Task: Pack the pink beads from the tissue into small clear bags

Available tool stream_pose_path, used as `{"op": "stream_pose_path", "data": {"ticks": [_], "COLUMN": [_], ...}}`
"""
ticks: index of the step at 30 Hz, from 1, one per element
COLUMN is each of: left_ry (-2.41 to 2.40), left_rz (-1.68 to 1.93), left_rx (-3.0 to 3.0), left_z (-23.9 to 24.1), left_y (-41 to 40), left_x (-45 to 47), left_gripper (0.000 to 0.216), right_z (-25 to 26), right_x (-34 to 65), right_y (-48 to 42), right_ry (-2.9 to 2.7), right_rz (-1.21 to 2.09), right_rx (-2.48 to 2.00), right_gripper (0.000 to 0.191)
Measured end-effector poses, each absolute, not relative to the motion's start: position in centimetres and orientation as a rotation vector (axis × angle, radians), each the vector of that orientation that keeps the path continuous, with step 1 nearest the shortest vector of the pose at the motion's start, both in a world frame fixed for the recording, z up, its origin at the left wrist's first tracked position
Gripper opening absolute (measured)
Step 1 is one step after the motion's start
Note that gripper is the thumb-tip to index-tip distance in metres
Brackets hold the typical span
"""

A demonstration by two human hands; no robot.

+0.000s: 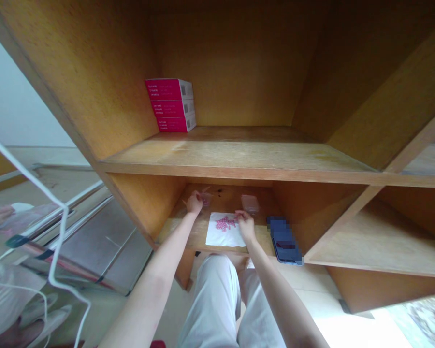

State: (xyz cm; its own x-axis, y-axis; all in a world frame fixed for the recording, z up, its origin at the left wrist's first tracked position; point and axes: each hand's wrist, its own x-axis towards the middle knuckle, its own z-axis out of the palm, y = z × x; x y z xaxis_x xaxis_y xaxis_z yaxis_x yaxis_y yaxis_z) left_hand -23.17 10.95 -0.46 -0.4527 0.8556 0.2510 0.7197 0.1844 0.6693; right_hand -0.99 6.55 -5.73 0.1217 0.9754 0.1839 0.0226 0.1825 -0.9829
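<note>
On the lower shelf lies a white sheet [213, 237] with a cluster of small round pink pieces [224, 223] on it; they are too small to name for sure. My right hand [245, 226] is at the sheet's right edge, fingertips drawn together beside the pink pieces. What they pinch, if anything, does not show. Farther back on the left, my left hand [195, 203] has its fingers closed next to a small clear container [206, 198] with something pinkish in it. Whether the fingers hold anything there is hidden. A second clear plastic box [250, 203] stands behind my right hand.
A dark blue phone [284, 241], partly blurred, lies right of the sheet. Three stacked pink boxes [170, 108] stand on the upper shelf [239, 150], whose front edge overhangs my hands. A white cable [63, 232] hangs at left, near a person's shoes [47, 321].
</note>
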Motion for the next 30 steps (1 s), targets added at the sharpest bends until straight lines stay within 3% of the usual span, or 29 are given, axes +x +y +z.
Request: {"op": "stream_pose_path", "data": {"ticks": [3,9,16,20,23,26,30], "left_ry": [1.985,1.552,0.855,0.822,0.836,0.942,1.247], "left_rz": [1.497,1.767,1.621,1.516,1.490,1.492,1.519], "left_rx": [1.352,1.073,0.770,0.641,0.623,0.639,0.688], "left_z": [-0.3,0.8,1.7,2.0,2.1,2.0,1.2], "left_y": [10.9,9.3,4.4,2.1,0.7,-0.5,-1.7], "left_x": [-24.2,-24.4,-23.5,-22.9,-22.3,-22.2,-22.9], "left_gripper": [0.009,0.005,0.010,0.008,0.008,0.010,0.010], "right_z": [-5.7,-5.5,-3.3,-1.2,0.2,0.9,0.7], "right_x": [-0.9,-1.1,-1.4,-2.9,-4.8,-6.4,-7.6], "right_y": [6.5,6.3,5.0,3.7,2.7,1.8,0.8], "right_ry": [-1.206,-1.210,-1.184,-1.251,-1.250,-1.235,-1.237], "right_rz": [0.986,0.972,0.914,0.987,1.250,1.484,1.547], "right_rx": [-1.139,-1.142,-1.044,-1.005,-1.003,-1.016,-1.086], "right_gripper": [0.027,0.026,0.027,0.027,0.031,0.024,0.012]}}
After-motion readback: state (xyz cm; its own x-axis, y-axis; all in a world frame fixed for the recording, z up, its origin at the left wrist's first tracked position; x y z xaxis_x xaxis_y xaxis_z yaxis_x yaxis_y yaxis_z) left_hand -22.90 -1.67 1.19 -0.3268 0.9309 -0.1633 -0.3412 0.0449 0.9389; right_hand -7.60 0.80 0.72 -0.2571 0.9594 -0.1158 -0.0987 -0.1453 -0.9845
